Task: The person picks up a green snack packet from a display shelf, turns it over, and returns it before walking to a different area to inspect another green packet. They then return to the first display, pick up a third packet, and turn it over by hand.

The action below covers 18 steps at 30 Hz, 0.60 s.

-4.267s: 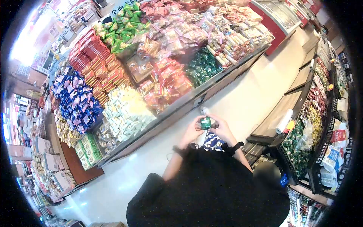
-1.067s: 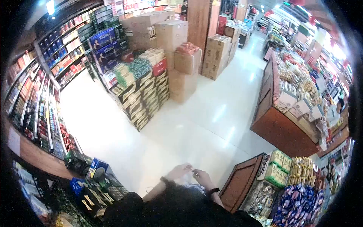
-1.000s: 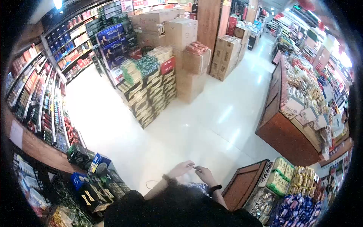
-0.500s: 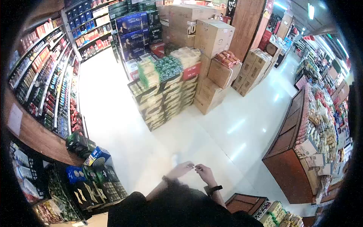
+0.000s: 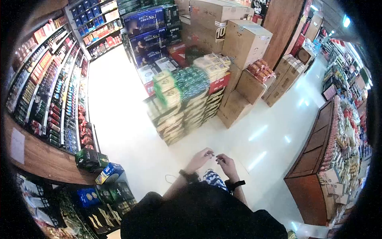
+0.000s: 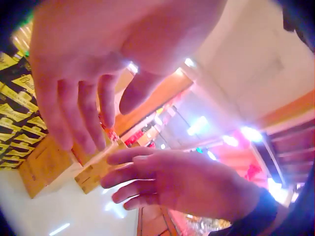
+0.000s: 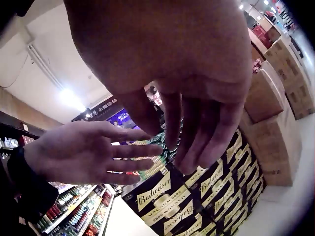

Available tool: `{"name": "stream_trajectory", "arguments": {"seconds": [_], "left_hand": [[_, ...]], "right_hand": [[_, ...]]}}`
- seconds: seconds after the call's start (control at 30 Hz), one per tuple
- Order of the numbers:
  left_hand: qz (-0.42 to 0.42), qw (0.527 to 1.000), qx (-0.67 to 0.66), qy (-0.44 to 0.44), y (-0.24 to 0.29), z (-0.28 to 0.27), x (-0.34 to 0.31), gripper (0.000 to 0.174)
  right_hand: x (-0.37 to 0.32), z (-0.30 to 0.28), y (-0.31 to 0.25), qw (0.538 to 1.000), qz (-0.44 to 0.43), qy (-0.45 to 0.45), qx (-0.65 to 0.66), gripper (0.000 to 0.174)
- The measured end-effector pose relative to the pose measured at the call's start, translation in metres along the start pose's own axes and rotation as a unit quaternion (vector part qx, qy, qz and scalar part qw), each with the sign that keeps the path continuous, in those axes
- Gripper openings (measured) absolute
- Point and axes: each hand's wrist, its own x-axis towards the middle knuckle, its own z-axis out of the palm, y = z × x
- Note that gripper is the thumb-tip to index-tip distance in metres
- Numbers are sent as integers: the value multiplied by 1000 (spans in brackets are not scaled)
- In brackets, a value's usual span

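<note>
In the head view my left hand (image 5: 201, 160) and my right hand (image 5: 228, 167) are held out before my body at waist height, a small gap between their fingertips. Nothing shows between the fingers of either one. The left wrist view has the left hand (image 6: 93, 64) large at the top, its fingers hanging loosely bent, with the right hand (image 6: 187, 184) below, fingers extended. From the right wrist, the right hand (image 7: 167, 54) droops with relaxed fingers beside the left hand (image 7: 83, 152), whose fingers are nearly straight. Both wrists wear dark bands.
Ahead stands a stack of Budweiser cases (image 7: 182, 201) topped with green packs (image 5: 192, 81). Tall cardboard boxes (image 5: 244, 44) adjoin it. Shelves of drinks (image 5: 51, 95) line the left; a wooden snack counter (image 5: 306, 195) stands right. Pale floor (image 5: 266, 191) runs between.
Earlier both hands held a small green item by the snack counter; it no longer shows. The view has swung to the beer stacks, which are now nearer. The fingertips have drawn slightly apart.
</note>
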Motion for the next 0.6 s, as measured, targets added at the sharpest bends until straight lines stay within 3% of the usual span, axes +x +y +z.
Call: {"name": "stream_trajectory", "arguments": {"seconds": [0.2, 0.37, 0.47, 0.6], "left_hand": [[-13, 999, -20, 42, -16, -38, 47, 24], [-19, 994, -65, 86, -24, -76, 97, 21], [-18, 987, -109, 119, -22, -100, 138, 22], [-17, 979, -129, 159, 2, -136, 191, 24]], "right_hand": [[81, 4, -21, 998, -17, -53, -39, 21], [165, 1, -36, 995, -24, -92, 1, 21], [227, 5, -15, 993, -74, -80, -47, 21], [316, -1, -21, 993, -59, -101, -15, 22]]}}
